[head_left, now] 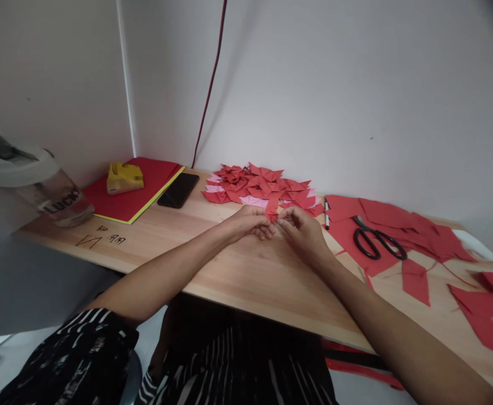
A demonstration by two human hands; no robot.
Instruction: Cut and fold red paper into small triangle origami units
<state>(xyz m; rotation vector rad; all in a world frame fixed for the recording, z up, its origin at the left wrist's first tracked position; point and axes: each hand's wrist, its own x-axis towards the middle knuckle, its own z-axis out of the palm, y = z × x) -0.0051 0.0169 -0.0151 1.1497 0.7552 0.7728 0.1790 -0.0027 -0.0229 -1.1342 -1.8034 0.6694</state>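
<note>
Between my two hands is a small folded piece of red paper (272, 214), held up just above the table in front of the paper pile. My left hand (252, 221) pinches its left side, fingers curled underneath. From the right, the thumb and fingertips of my right hand (299, 228) close on its other edge. Behind my hands lies a heap of folded red and pink paper shapes (258, 183), pointed like stars. The exact folds of the held piece are too small to make out.
Right of my hands lie black-handled scissors (379, 242) on red paper sheets (398, 222), a marker (326, 214) and red scraps (415, 280). To the left are a phone (179, 190), a yellow tape dispenser (125, 178) on a red sheet (145, 199), and a water bottle (56, 194).
</note>
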